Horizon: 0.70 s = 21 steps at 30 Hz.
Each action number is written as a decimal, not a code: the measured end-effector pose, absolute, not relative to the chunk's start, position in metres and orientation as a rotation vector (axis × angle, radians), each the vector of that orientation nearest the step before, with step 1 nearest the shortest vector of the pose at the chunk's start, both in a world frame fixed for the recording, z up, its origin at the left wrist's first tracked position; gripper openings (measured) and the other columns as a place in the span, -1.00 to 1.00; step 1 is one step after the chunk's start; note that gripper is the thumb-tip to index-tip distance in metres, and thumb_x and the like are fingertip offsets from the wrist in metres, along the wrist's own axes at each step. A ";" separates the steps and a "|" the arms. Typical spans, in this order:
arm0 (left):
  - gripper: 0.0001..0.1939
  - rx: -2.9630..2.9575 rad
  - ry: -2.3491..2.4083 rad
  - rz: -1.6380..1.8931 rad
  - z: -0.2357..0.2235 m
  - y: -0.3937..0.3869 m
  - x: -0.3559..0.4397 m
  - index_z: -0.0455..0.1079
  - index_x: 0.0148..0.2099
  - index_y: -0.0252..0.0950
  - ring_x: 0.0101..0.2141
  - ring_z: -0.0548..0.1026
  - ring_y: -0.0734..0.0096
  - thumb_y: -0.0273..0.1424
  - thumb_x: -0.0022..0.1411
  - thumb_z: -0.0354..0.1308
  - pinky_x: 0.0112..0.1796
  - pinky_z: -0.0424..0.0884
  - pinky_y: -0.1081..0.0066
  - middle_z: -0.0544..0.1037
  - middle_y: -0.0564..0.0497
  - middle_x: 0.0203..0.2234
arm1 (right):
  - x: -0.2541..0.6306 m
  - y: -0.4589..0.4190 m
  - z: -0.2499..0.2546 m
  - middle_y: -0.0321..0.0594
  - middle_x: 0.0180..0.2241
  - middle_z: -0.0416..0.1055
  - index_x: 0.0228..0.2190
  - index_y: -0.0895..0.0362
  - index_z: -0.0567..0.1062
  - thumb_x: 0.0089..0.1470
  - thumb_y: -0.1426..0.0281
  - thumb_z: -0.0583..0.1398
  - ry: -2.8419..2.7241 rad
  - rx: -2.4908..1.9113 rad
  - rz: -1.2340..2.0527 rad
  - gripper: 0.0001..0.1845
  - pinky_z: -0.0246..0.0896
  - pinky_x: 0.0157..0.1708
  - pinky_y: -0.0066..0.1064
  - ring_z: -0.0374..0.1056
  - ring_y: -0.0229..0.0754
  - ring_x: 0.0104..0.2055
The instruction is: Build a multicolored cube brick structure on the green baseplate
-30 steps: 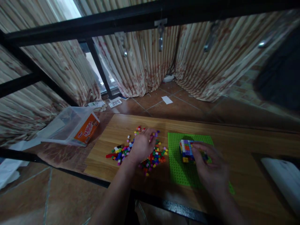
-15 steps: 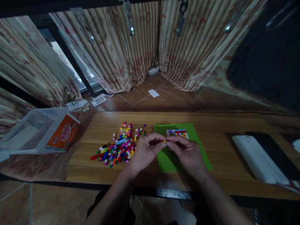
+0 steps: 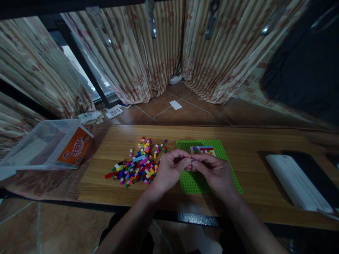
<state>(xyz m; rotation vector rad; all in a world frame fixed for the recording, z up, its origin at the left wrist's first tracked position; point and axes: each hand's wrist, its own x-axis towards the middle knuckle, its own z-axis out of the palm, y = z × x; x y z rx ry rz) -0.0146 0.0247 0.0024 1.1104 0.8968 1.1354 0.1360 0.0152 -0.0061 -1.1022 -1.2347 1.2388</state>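
My left hand point(image 3: 171, 169) and my right hand point(image 3: 215, 173) meet fingertip to fingertip above the green baseplate point(image 3: 227, 155). Both are closed in a pinch around a small building brick point(image 3: 191, 162), mostly hidden by the fingers; a bluish-purple bit of it shows. Just behind the fingertips, a block of multicoloured bricks point(image 3: 202, 149) sits on the far part of the baseplate, its near side covered by my hands. Left of my left hand lies a loose pile of small coloured bricks point(image 3: 136, 169) on the wooden table point(image 3: 148, 130).
A clear plastic bin point(image 3: 31, 155) with an orange label stands at the left. At the right lie a white, long object point(image 3: 296, 181) and a dark flat one point(image 3: 315, 176). Papers point(image 3: 114, 112) lie on the floor near the striped curtains point(image 3: 159, 53).
The view has shifted slightly. My fingertips have turned a little; yellow showed between them before, and now a bluish-purple bit shows. Both hands stay pinched together over the baseplate.
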 end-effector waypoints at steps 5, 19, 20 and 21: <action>-0.86 1.223 0.967 1.046 0.002 0.028 -0.026 0.45 -0.32 -0.34 -0.52 0.42 0.51 -0.35 0.19 0.21 -0.42 0.35 0.48 0.47 0.07 -0.55 | 0.147 0.018 -0.007 -0.31 -0.45 0.58 -0.27 -0.02 0.65 -0.05 0.26 0.38 -1.168 -1.124 1.234 -0.77 0.42 -0.42 -0.39 0.45 -0.27 -0.48; -0.76 2.128 1.745 0.629 -0.005 0.043 -0.079 0.41 -0.47 -0.30 -0.43 0.41 0.43 -0.62 0.17 0.02 -0.35 0.26 0.45 0.48 0.00 -0.48 | 0.177 0.020 -0.014 -0.23 -0.19 0.56 -0.28 -0.02 0.60 0.13 0.29 0.25 -1.795 -1.289 0.559 -0.88 0.33 -0.03 -0.14 0.45 -0.08 -0.08; -0.76 2.134 1.777 0.606 -0.006 0.043 -0.078 0.42 -0.46 -0.30 -0.42 0.42 0.42 -0.61 0.18 0.02 -0.34 0.27 0.44 0.49 -0.01 -0.48 | 0.174 0.021 -0.015 -0.23 -0.16 0.54 -0.30 -0.04 0.61 0.12 0.29 0.26 -1.828 -1.264 0.517 -0.89 0.30 0.01 -0.11 0.42 -0.06 -0.04; -0.77 2.135 1.805 0.594 -0.006 0.043 -0.077 0.44 -0.44 -0.30 -0.41 0.42 0.41 -0.61 0.18 0.02 -0.34 0.27 0.43 0.49 -0.01 -0.47 | 0.172 0.021 -0.016 -0.23 -0.12 0.53 -0.31 -0.06 0.62 0.12 0.28 0.27 -1.846 -1.252 0.483 -0.89 0.27 0.03 -0.08 0.39 -0.05 0.00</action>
